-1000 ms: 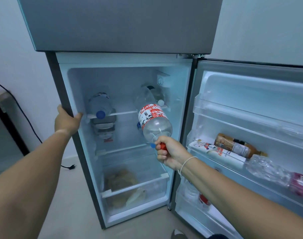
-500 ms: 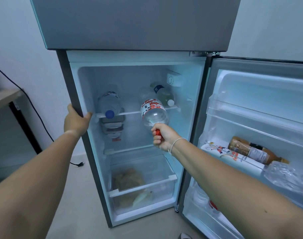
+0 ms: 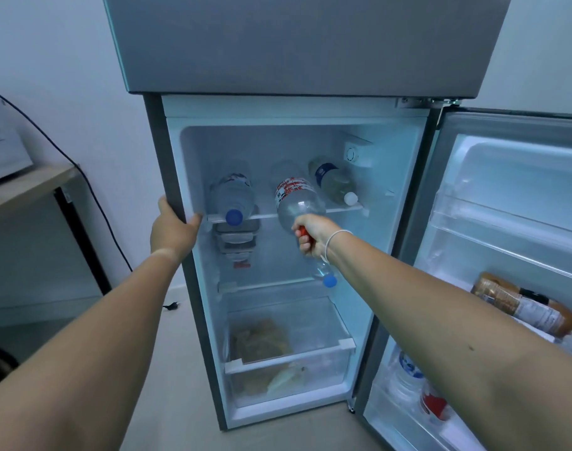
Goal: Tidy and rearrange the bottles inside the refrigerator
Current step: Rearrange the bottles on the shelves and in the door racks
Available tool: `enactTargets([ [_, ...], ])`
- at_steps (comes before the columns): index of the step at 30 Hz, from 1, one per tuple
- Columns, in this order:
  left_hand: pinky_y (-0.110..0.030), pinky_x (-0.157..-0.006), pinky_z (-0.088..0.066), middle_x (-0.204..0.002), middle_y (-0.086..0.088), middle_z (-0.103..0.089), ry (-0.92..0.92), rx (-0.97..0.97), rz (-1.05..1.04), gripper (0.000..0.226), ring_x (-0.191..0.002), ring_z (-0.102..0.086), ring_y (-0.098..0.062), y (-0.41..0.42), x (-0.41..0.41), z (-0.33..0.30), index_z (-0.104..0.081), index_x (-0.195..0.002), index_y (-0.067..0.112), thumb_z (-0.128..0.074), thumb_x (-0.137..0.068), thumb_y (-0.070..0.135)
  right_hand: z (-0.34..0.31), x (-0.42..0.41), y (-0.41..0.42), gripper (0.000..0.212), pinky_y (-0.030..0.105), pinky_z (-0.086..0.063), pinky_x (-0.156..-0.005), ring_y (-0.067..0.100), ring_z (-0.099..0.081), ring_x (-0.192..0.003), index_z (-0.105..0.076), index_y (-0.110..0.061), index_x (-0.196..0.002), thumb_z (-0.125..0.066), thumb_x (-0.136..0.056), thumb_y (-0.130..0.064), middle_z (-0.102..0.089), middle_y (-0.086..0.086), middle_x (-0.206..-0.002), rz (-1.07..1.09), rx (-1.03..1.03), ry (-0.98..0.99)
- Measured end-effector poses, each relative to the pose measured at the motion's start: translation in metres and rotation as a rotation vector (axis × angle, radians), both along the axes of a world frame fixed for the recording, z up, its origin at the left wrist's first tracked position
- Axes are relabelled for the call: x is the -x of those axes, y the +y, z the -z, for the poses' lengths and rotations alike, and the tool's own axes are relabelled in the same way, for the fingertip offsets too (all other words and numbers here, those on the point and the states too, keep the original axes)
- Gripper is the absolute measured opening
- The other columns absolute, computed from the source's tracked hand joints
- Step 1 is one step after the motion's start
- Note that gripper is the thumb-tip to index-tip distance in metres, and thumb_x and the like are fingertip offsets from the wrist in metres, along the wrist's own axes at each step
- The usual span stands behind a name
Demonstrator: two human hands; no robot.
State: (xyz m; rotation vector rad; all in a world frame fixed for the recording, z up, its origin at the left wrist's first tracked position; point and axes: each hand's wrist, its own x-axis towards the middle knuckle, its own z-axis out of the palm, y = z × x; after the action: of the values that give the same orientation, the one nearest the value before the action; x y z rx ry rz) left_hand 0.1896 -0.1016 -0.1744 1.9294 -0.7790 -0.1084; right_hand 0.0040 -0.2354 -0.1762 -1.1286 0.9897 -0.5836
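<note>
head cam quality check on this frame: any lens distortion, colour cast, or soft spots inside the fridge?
Head view: wide-angle bowing, the open door leans outward; cool blue cast throughout; the red-labelled bottle in the right hand reads fairly sharp, but the crisper drawer contents are soft and hazy; both forearms loom large at the frame's bottom edge.

Pale wall (image 3: 60, 60), wooden table (image 3: 24, 187) left, black cable (image 3: 92, 190), perhaps tiled floor (image 3: 180, 369)
</note>
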Motion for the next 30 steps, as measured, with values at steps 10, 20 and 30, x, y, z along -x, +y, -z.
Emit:
enactTargets([
  [10,-0.033,-0.076,-0.042,-0.116,-0.01,-0.06,-0.028,0.027,0.012,0.051,-0.087,-0.051,-0.024,-0.003,-0.002,0.004,-0.033,-0.134,0.01,-0.055,-0.093,0.028,0.012,-0.046,-0.025,0.029,0.016,-0.029,-0.038,0.013,-0.033,-0.045,-0.042,-0.015,-0.066,-0.055,-0.09,-0.024,-0.039,0.003,-0.057,0.066,0.152,0.027],
  [20,-0.032,-0.07,-0.04,-0.092,0.002,-0.053,-0.063,0.034,-0.012,0.041,-0.082,-0.053,-0.023,-0.003,-0.004,0.008,-0.038,-0.123,0.01,-0.056,-0.092,0.031,0.012,-0.078,-0.042,0.03,0.023,-0.033,-0.045,0.019,-0.037,-0.045,-0.044,-0.011,-0.066,-0.053,-0.088,-0.029,-0.045,0.007,-0.058,0.125,0.209,0.098],
  [30,-0.032,-0.069,-0.04,-0.096,0.0,-0.056,-0.083,0.036,-0.028,0.046,-0.082,-0.054,-0.023,-0.004,-0.004,0.012,-0.036,-0.128,0.011,-0.055,-0.092,0.032,0.047,-0.06,-0.025,0.063,0.028,-0.038,-0.062,0.023,-0.05,-0.08,-0.06,-0.011,-0.104,-0.042,-0.08,-0.066,-0.057,0.006,-0.093,0.387,0.374,-0.047],
])
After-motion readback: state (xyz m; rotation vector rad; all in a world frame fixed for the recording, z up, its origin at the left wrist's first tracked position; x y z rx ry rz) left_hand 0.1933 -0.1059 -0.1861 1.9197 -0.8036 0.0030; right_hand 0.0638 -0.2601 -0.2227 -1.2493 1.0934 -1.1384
